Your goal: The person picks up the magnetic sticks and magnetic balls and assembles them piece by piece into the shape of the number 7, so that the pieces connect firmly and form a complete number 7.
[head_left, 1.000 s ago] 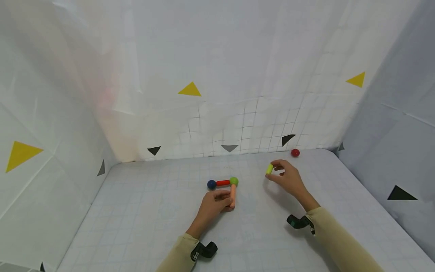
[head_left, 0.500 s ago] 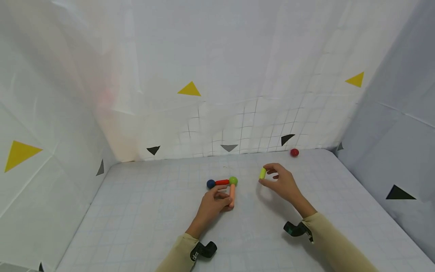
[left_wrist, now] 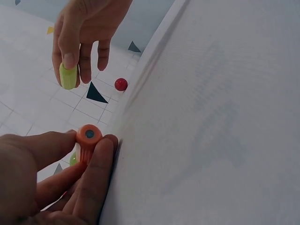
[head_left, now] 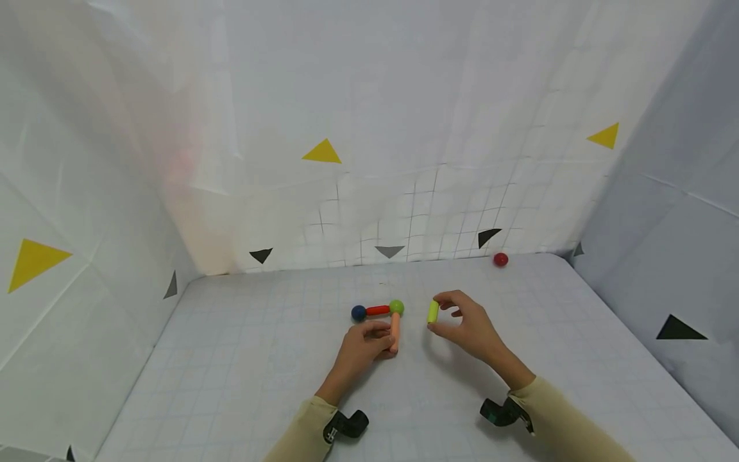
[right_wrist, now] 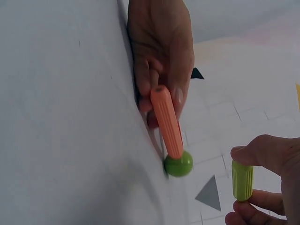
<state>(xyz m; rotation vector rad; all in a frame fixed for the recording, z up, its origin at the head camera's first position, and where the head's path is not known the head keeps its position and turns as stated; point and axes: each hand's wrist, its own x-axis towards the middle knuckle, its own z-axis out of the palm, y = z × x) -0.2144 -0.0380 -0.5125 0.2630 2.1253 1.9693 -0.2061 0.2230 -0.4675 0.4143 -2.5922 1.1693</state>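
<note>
My left hand (head_left: 359, 350) pinches an orange ridged magnetic rod (right_wrist: 167, 123) between thumb and fingers, low over the table. The rod's far end meets a green ball (head_left: 396, 307). From that ball a red rod (head_left: 378, 310) runs left to a dark blue ball (head_left: 358, 313). To the right, my right hand (head_left: 466, 326) holds a short yellow-green ridged rod (head_left: 433, 312) by its two ends, thumb at one and fingertips at the other. This rod is apart from the joined pieces. In the left wrist view the orange rod's near end (left_wrist: 89, 134) shows a grey-blue metal tip.
A red ball (head_left: 500, 259) lies at the back right of the table, near the rear wall. White sheeting with yellow and dark triangles encloses the white, faintly gridded table (head_left: 242, 359) at the back and sides.
My right hand has come left and toward me with the yellow-green rod, closer to the orange one. My left hand keeps its hold on the orange rod, nearly still.
</note>
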